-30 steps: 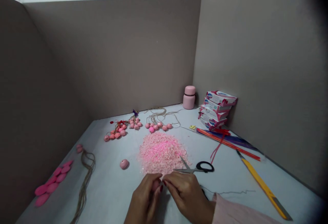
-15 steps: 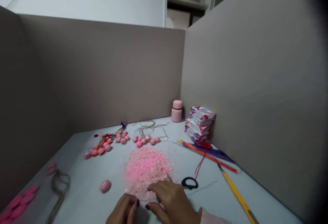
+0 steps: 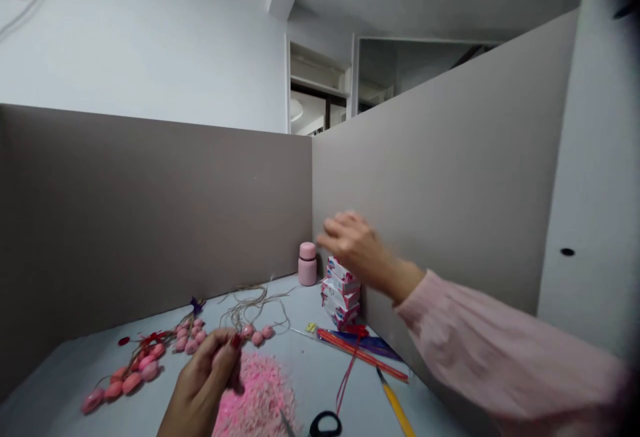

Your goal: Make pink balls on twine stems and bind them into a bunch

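Since half a second ago our right hand point(image 3: 356, 245) has risen off the worktop point(image 3: 60, 407) and now hangs in the air before the right partition point(image 3: 450, 177), above the boxes point(image 3: 339, 292) and clear of them. It is blurred, with its fingers bunched toward the left, and we cannot tell whether its grip is pinching anything. The pink sleeve point(image 3: 500, 357) runs from its wrist down to the lower right corner. Our view has tipped upward as well, so the white wall point(image 3: 150, 44) and a doorway point(image 3: 313, 107) now show above the partitions. Our left hand point(image 3: 203, 384) has come up from the bottom edge and sits low at centre, just at the left edge of the shavings point(image 3: 260, 400), a pink heap on the worktop. Its grip is pressed together, red-nailed thumb and fingertips point(image 3: 235, 342) meeting, and whatever lies between them is too small for us to make out. Just behind those fingertips lies a row of beads point(image 3: 257, 337) on pale cords, and another cluster point(image 3: 135, 374) trails off to the left. A pink bottle point(image 3: 307, 264) stands in the far corner, beside the boxes. Red sticks point(image 3: 363, 355) lie in front of the boxes, a yellow cutter point(image 3: 397, 412) lies near them, and the scissors point(image 3: 325, 424) show one black loop at the bottom edge, right of the shavings.
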The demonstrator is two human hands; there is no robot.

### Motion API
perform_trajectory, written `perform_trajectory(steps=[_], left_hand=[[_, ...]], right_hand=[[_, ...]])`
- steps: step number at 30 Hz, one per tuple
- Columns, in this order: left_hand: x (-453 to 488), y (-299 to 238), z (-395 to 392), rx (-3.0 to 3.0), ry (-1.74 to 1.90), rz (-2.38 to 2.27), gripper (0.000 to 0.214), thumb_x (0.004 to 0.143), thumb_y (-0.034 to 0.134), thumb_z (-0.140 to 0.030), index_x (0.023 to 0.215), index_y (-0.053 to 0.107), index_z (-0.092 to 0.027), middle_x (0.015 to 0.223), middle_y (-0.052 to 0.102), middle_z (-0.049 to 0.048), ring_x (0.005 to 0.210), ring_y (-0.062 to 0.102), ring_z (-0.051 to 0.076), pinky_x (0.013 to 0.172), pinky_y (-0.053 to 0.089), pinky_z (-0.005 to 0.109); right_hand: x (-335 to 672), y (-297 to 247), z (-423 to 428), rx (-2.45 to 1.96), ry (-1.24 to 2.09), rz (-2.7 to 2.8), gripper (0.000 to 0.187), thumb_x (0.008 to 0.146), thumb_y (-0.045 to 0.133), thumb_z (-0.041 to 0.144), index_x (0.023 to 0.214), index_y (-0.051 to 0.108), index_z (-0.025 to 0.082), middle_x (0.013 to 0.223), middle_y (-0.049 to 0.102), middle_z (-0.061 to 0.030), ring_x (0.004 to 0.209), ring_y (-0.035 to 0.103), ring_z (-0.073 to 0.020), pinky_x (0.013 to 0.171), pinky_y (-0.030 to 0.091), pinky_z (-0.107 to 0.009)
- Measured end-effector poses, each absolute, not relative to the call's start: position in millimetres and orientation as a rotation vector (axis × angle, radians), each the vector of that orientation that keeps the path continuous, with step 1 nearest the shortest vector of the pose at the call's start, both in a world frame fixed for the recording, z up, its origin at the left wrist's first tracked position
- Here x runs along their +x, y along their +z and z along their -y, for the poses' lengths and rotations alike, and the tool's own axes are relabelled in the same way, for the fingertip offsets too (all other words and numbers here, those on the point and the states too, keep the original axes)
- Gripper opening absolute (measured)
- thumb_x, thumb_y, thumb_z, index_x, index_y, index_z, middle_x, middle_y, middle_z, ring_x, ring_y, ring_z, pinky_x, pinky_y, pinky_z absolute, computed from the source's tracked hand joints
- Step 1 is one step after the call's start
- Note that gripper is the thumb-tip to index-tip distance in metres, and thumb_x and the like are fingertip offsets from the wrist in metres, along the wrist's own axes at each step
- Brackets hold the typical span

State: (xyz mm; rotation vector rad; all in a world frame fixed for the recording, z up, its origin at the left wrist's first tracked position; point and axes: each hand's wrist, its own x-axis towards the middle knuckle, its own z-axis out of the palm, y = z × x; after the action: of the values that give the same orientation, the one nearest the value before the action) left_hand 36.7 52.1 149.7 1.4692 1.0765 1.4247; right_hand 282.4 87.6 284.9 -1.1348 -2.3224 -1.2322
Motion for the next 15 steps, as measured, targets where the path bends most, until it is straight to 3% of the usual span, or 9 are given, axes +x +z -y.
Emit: perform_trajectory(steps=[4, 7, 9, 12, 15], left_hand=[[86.9, 237.2, -68.1, 1.622, 1.558, -0.839, 0.020, 0.085, 0.050, -0.037, 0.075, 0.052, -0.020, 0.056, 0.046, -0.0069, 0.051, 0.047, 0.010, 0.046, 0.039, 0.018], [118.7, 283.8, -84.6, 1.733, 1.703, -0.610, 0.016, 0.086, 0.051, -0.028, 0.074, 0.053, -0.018, 0.054, 0.045, -0.0070, 0.048, 0.045, 0.008, 0.048, 0.040, 0.018], [136.2, 307.5, -93.7, 1.750, 1.733, -0.531, 0.015, 0.086, 0.050, -0.028, 0.075, 0.052, -0.018, 0.055, 0.044, -0.0073, 0.047, 0.045, 0.007, 0.046, 0.041, 0.017], [151.7, 330.3, -98.1, 1.772, 1.757, -0.437, 0.015, 0.086, 0.050, -0.028, 0.076, 0.052, -0.018, 0.059, 0.043, -0.0072, 0.047, 0.045, 0.006, 0.046, 0.043, 0.017], [149.7, 329.1, -90.8, 1.805, 1.770, -0.446, 0.015, 0.086, 0.050, -0.029, 0.076, 0.053, -0.018, 0.058, 0.044, -0.0072, 0.045, 0.045, 0.006, 0.045, 0.042, 0.017]], right_hand=[[296.2, 374.2, -97.5, -1.233, -1.583, 1.883, 0.021, 0.091, 0.044, 0.011, 0.085, 0.064, 0.010, 0.089, 0.061, -0.0099, 0.089, 0.052, -0.0220, 0.074, 0.036, -0.035], [308.5, 426.9, -98.1, -1.311, -1.516, 1.698, 0.027, 0.092, 0.038, 0.010, 0.087, 0.063, 0.003, 0.095, 0.064, -0.0105, 0.095, 0.056, -0.0193, 0.076, 0.038, -0.031], [315.4, 453.6, -97.4, -1.326, -1.476, 1.632, 0.044, 0.092, 0.023, 0.012, 0.085, 0.062, -0.006, 0.097, 0.064, -0.0121, 0.098, 0.057, -0.0179, 0.076, 0.037, -0.028], [320.1, 472.9, -99.6, -1.309, -1.399, 1.548, 0.058, 0.087, 0.012, 0.014, 0.072, 0.062, -0.010, 0.095, 0.066, -0.0151, 0.098, 0.059, -0.0175, 0.072, 0.039, -0.026], [316.1, 456.2, -106.2, -1.293, -1.124, 1.661, 0.048, 0.086, 0.024, 0.013, 0.067, 0.064, -0.006, 0.085, 0.069, -0.0121, 0.080, 0.065, -0.0127, 0.065, 0.041, -0.022]])
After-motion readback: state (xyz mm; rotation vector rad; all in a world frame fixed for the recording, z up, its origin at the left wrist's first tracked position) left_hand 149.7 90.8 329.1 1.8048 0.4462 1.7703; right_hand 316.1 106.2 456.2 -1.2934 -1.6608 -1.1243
